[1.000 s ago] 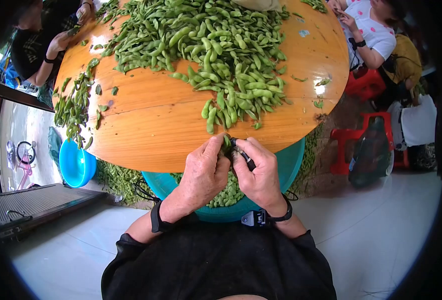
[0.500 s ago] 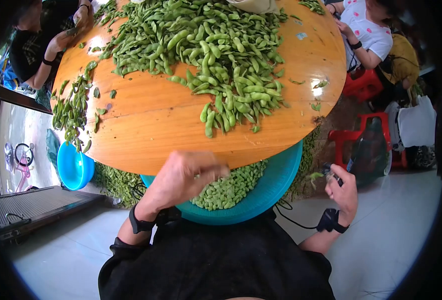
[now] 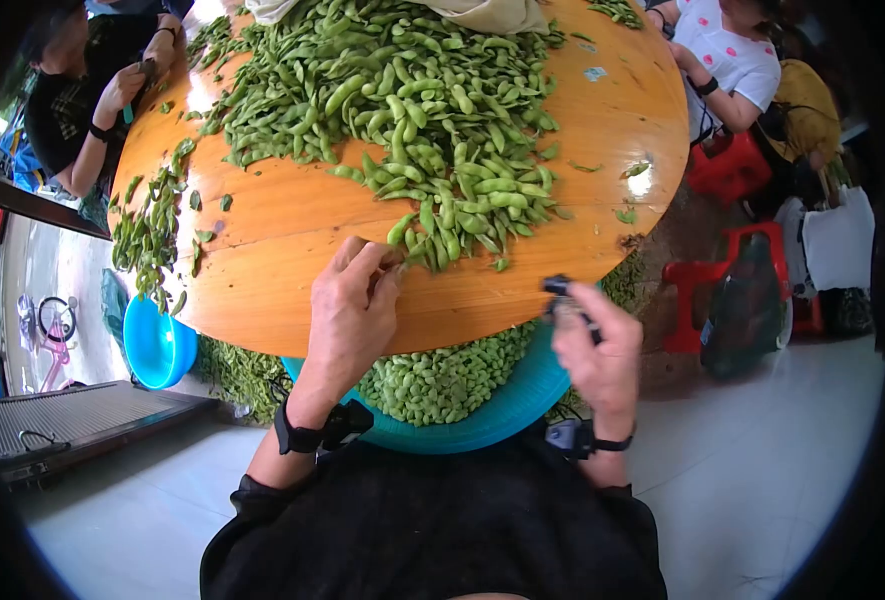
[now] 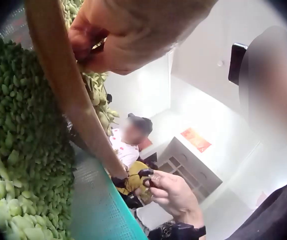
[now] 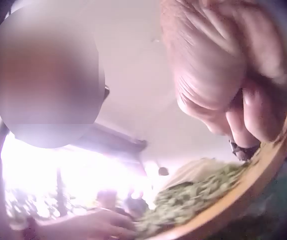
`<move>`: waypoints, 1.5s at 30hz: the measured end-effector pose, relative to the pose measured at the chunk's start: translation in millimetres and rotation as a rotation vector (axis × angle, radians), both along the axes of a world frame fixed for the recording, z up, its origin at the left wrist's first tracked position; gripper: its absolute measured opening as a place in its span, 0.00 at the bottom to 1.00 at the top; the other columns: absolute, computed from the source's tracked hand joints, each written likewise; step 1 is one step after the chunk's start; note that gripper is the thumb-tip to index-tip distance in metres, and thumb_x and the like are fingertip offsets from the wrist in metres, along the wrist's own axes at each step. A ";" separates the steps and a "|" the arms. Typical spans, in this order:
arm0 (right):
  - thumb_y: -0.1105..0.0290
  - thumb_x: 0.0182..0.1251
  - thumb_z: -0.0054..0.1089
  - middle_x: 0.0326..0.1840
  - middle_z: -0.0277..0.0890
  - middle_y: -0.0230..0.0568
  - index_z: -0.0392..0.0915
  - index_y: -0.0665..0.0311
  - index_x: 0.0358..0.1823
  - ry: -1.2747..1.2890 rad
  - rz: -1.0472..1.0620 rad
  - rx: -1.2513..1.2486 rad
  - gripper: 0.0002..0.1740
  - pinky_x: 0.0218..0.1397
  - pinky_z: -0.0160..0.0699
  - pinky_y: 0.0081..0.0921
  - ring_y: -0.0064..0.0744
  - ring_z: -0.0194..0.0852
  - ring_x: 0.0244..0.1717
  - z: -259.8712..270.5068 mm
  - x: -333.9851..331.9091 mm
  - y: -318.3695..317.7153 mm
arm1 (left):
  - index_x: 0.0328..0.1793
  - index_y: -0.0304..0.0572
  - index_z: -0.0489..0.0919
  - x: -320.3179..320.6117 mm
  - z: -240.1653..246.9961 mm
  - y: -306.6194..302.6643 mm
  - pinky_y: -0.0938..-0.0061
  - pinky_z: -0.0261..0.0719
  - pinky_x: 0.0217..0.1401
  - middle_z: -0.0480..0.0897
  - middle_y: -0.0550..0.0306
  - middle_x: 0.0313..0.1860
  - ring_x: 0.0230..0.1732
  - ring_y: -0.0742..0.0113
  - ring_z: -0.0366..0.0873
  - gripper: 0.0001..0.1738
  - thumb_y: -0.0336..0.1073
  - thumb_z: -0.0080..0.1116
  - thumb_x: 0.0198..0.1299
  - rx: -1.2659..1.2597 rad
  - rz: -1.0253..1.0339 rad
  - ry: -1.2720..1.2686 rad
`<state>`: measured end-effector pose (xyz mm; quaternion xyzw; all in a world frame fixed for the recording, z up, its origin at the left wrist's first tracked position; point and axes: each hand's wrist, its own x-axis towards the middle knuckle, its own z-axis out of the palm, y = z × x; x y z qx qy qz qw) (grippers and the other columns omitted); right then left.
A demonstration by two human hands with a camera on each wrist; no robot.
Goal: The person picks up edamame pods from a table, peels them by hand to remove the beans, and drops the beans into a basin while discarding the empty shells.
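At the near edge of the heap of green pods (image 3: 442, 110), my left hand (image 3: 350, 310) bends over the wood, thumb and fingertips pinching at a pod (image 3: 398, 232); the left wrist view shows the same hand (image 4: 138, 30) above the table rim, its fingertips partly hidden. My right hand (image 3: 602, 355) is held over the table's front edge to the right, apart from the left, with curled fingers gripping a small black tool (image 3: 556, 285). Below lies a blue basin (image 3: 537, 400) of loose green beans (image 3: 442, 385). In the right wrist view, that hand (image 5: 218, 65) fills the upper right.
The round wooden table (image 3: 272, 290) carries a smaller strip of pods (image 3: 147, 235) on its left. Another blue basin (image 3: 159, 345) stands on the floor at left. Red stools (image 3: 682, 300) are at right. Other people sit at both far sides, and a pale cloth lies behind the heap.
My left hand has moved forward from above the basin to the pods. My right hand went out to the right, then came back towards the table, still holding the tool; the green scrap beside it is gone.
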<state>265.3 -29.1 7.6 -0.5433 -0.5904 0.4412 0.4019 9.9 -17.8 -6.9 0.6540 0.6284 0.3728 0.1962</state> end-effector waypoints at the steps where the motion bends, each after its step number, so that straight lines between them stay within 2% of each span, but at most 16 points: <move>1: 0.80 0.68 0.56 0.32 0.79 0.33 0.80 0.70 0.53 0.037 0.082 0.003 0.14 0.25 0.68 0.16 0.14 0.71 0.24 1.6 -14.3 2.4 | 0.45 0.34 0.78 -0.1 4.8 -3.1 0.76 0.74 0.32 0.80 0.58 0.30 0.29 0.73 0.78 0.07 0.25 0.62 0.62 -0.119 -0.034 -0.165; 5: 0.77 0.72 0.55 0.28 0.71 0.25 0.77 0.74 0.59 0.415 0.207 -0.279 0.16 0.24 0.64 0.13 0.10 0.65 0.23 -6.0 -55.5 8.7 | 0.46 0.36 0.79 8.0 9.4 -18.0 0.85 0.69 0.26 0.80 0.63 0.29 0.26 0.81 0.73 0.04 0.30 0.58 0.70 -0.527 -0.144 -0.931; 11: 0.74 0.76 0.54 0.29 0.68 0.24 0.75 0.75 0.61 0.667 0.266 -0.467 0.17 0.23 0.63 0.13 0.10 0.63 0.23 -8.3 -59.4 10.9 | 0.44 0.35 0.79 19.7 -4.2 -26.9 0.82 0.73 0.29 0.79 0.66 0.27 0.27 0.80 0.74 0.05 0.30 0.59 0.70 -0.381 -0.073 -0.797; 13: 0.75 0.75 0.54 0.30 0.68 0.25 0.75 0.75 0.61 0.650 0.262 -0.438 0.16 0.23 0.63 0.14 0.10 0.63 0.23 -8.0 -58.8 10.5 | 0.42 0.34 0.80 24.0 -6.3 -26.0 0.81 0.72 0.28 0.80 0.65 0.27 0.26 0.79 0.74 0.05 0.30 0.60 0.69 -0.094 -0.054 -0.441; 17: 0.77 0.75 0.54 0.32 0.67 0.27 0.76 0.76 0.57 0.466 0.220 -0.271 0.14 0.22 0.62 0.14 0.10 0.63 0.23 -9.0 -63.7 9.6 | 0.43 0.34 0.79 22.2 -8.5 -26.1 0.81 0.71 0.26 0.81 0.62 0.27 0.24 0.76 0.75 0.05 0.29 0.60 0.69 -0.038 -0.081 -0.358; 20: 0.78 0.74 0.54 0.32 0.68 0.29 0.77 0.75 0.56 0.603 0.249 -0.276 0.13 0.22 0.62 0.15 0.11 0.63 0.22 -14.4 -62.0 10.4 | 0.43 0.34 0.79 13.7 -2.8 -25.5 0.81 0.70 0.25 0.83 0.59 0.28 0.23 0.72 0.76 0.04 0.28 0.59 0.69 -0.447 -0.100 -0.890; 22: 0.79 0.73 0.53 0.32 0.68 0.29 0.77 0.74 0.56 0.745 0.271 -0.337 0.13 0.22 0.62 0.15 0.11 0.63 0.23 -16.1 -57.0 11.9 | 0.44 0.35 0.79 5.0 -5.4 -21.0 0.82 0.71 0.24 0.83 0.58 0.28 0.23 0.72 0.76 0.05 0.30 0.60 0.69 -0.721 -0.305 -1.588; 26: 0.80 0.72 0.53 0.29 0.69 0.30 0.77 0.74 0.54 0.818 0.320 -0.417 0.12 0.22 0.63 0.18 0.14 0.65 0.23 -14.2 -50.3 15.9 | 0.45 0.34 0.79 8.1 -3.2 -20.2 0.82 0.72 0.24 0.82 0.58 0.28 0.22 0.72 0.75 0.08 0.32 0.63 0.68 -0.769 -0.320 -1.585; 28: 0.80 0.72 0.53 0.28 0.69 0.32 0.78 0.74 0.53 0.674 0.290 -0.362 0.11 0.23 0.64 0.20 0.16 0.65 0.23 -11.9 -50.9 17.2 | 0.47 0.33 0.79 19.5 -1.4 -19.5 0.81 0.75 0.27 0.81 0.57 0.30 0.25 0.71 0.76 0.11 0.32 0.67 0.64 -0.473 -0.153 -0.822; 30: 0.80 0.67 0.56 0.28 0.71 0.40 0.79 0.74 0.49 0.055 0.252 0.081 0.11 0.28 0.69 0.26 0.27 0.70 0.24 -10.6 -54.6 18.2 | 0.46 0.33 0.79 28.6 3.1 -14.1 0.80 0.76 0.29 0.80 0.57 0.31 0.27 0.71 0.77 0.12 0.31 0.68 0.62 -0.236 -0.146 -0.633; 32: 0.80 0.65 0.57 0.29 0.72 0.43 0.79 0.74 0.48 -0.002 0.288 0.109 0.11 0.30 0.71 0.28 0.32 0.71 0.25 -7.4 -54.7 16.2 | 0.45 0.30 0.80 27.3 8.3 -9.0 0.78 0.78 0.34 0.78 0.56 0.32 0.32 0.69 0.79 0.13 0.28 0.70 0.57 0.011 -0.201 -0.391; 36: 0.80 0.62 0.58 0.29 0.73 0.45 0.80 0.73 0.46 0.024 0.396 0.075 0.12 0.31 0.70 0.29 0.37 0.73 0.27 -4.8 -50.6 16.7 | 0.41 0.34 0.81 19.8 1.0 -4.8 0.80 0.75 0.31 0.78 0.61 0.32 0.30 0.74 0.76 0.08 0.29 0.69 0.60 -0.012 -0.293 -0.517; 38: 0.80 0.64 0.58 0.27 0.73 0.41 0.80 0.73 0.46 0.107 0.460 0.008 0.11 0.28 0.69 0.27 0.32 0.72 0.24 -3.6 -43.1 17.8 | 0.38 0.41 0.81 10.3 4.4 -3.3 0.83 0.69 0.28 0.78 0.68 0.31 0.27 0.80 0.72 0.05 0.31 0.68 0.63 -0.613 -0.364 -1.264; 40: 0.78 0.68 0.56 0.26 0.71 0.29 0.80 0.72 0.46 0.538 0.536 -0.497 0.08 0.23 0.64 0.20 0.19 0.67 0.20 2.7 -37.2 16.8 | 0.37 0.43 0.81 11.1 1.8 -3.1 0.84 0.67 0.27 0.78 0.70 0.31 0.27 0.82 0.70 0.05 0.33 0.67 0.64 -0.662 -0.406 -1.314; 43: 0.78 0.72 0.54 0.28 0.69 0.24 0.80 0.71 0.47 0.482 0.499 -0.420 0.08 0.20 0.59 0.14 0.10 0.62 0.20 -2.8 -34.4 19.3 | 0.37 0.42 0.81 19.6 9.9 -4.2 0.85 0.68 0.28 0.77 0.71 0.31 0.28 0.82 0.70 0.06 0.33 0.68 0.63 -0.717 -0.382 -1.341; 45: 0.79 0.71 0.55 0.28 0.70 0.26 0.79 0.73 0.48 0.498 0.490 -0.447 0.09 0.22 0.61 0.14 0.11 0.64 0.21 -1.9 -33.3 21.7 | 0.38 0.38 0.81 35.3 9.5 -5.6 0.83 0.73 0.31 0.77 0.71 0.31 0.30 0.79 0.74 0.10 0.34 0.71 0.60 -0.358 -0.268 -1.016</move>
